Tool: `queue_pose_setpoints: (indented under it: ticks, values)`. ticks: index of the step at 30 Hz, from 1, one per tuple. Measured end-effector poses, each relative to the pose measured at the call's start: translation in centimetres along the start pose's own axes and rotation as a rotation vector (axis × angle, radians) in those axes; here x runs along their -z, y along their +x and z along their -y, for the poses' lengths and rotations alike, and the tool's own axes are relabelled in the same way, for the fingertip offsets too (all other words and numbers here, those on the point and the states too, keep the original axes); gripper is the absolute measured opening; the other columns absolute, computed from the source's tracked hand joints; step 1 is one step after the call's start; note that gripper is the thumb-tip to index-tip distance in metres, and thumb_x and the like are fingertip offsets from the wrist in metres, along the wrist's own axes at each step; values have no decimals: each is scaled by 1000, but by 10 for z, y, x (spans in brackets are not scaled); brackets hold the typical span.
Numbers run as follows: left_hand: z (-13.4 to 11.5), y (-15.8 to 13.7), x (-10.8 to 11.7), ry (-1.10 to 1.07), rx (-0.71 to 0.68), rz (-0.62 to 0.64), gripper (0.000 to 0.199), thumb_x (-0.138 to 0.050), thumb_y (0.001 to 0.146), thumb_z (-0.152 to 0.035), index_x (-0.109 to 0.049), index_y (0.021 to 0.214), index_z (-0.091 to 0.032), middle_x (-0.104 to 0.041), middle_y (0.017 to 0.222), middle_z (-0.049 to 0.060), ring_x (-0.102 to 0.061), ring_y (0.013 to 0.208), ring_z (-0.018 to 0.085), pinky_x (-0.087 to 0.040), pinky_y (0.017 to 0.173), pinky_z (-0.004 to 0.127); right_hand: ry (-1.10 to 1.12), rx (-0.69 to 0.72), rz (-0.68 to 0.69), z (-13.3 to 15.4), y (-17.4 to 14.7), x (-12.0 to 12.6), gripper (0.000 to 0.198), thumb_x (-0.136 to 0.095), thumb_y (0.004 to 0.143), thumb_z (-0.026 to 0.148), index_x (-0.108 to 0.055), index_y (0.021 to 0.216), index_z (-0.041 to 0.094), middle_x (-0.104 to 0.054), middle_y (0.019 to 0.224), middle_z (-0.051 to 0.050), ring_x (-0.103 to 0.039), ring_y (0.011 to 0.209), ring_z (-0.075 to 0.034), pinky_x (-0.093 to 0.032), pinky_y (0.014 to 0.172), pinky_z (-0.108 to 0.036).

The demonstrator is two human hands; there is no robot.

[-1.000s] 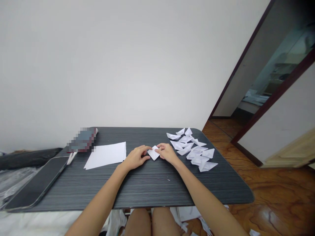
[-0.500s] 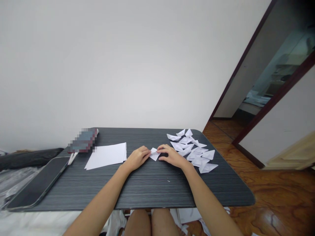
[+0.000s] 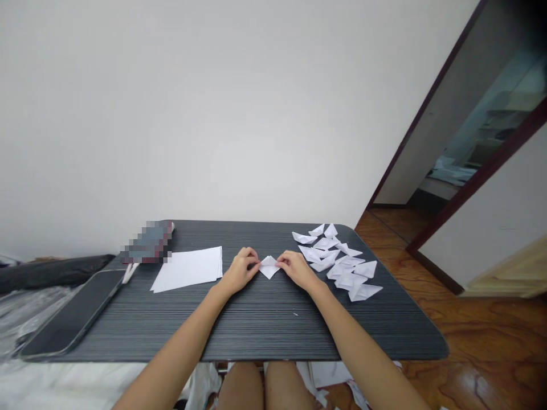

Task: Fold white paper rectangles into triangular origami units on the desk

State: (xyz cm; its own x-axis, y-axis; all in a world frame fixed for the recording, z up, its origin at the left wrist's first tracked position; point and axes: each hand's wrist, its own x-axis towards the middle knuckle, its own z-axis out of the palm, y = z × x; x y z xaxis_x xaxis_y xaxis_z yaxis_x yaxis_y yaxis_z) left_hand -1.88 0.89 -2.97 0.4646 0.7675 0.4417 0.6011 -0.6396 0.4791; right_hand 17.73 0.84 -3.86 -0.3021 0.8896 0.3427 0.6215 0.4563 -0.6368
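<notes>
Dark table [image 3: 256, 330] carries paper stack [image 3: 188, 269] and paper boats [image 3: 349, 280]

The table has a finely lined surface and rounded corners. Left of the paper stack, toward the near edge, lies a dark-screened device [image 3: 74, 313]; just behind the stack's left end is a red-edged item [image 3: 149, 244], partly pixelated. Well right of the stack, the paper boats cluster, some overlapping. Also to its right are a tiny white scrap [image 3: 296, 314], nearer the front edge, and a folded paper [image 3: 269, 268], possibly touching the surface
</notes>
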Motion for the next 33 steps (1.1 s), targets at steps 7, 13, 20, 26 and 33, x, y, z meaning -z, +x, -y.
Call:
queue_pose_setpoints:
  ticks: [7, 13, 20, 26, 33]
  values:
    - [1, 2, 2, 2, 200, 76, 15, -52, 73, -24, -65, 72, -17, -60, 69, 2, -50, 66, 14, -38, 64, 25, -144, 10, 32, 10, 0, 0, 18, -47, 79, 22, -57, 66, 15, -51, 65, -1, -46, 62, -11, -33, 59, -22]
    - [-8, 7, -3, 107, 282, 44, 14, -48, 71, -16, -61, 66, -14, -59, 66, 4, -50, 65, 15, -37, 64, 26, -257, -9, 89, 14, 2, -2, 19, -42, 80, 20, -54, 66, 15, -50, 68, -2, -46, 65, -11, -32, 62, -22]
    - [-12, 11, -16, 297, 276, 34, 15, -42, 70, -13, -53, 61, -13, -57, 65, 7, -50, 70, 18, -35, 73, 31, -370, -7, 137, 15, 5, -2, 19, -39, 81, 20, -53, 68, 15, -51, 71, -4, -48, 70, -13, -32, 64, -23]
    - [-11, 13, -21, 352, 326, 80, 13, -43, 70, -20, -50, 61, -14, -56, 67, 8, -50, 73, 20, -32, 78, 35, -422, -50, 222, 15, 12, -1, 17, -41, 80, 21, -53, 68, 16, -54, 75, -5, -50, 73, -15, -32, 64, -24]
    - [-13, 9, -16, 328, 443, 112, 11, -43, 72, -22, -52, 76, -18, -54, 86, 6, -45, 88, 23, -34, 68, 33, -452, -89, 171, 22, 5, 1, 13, -45, 80, 25, -51, 84, 14, -54, 80, -7, -50, 77, -17, -34, 66, -25]
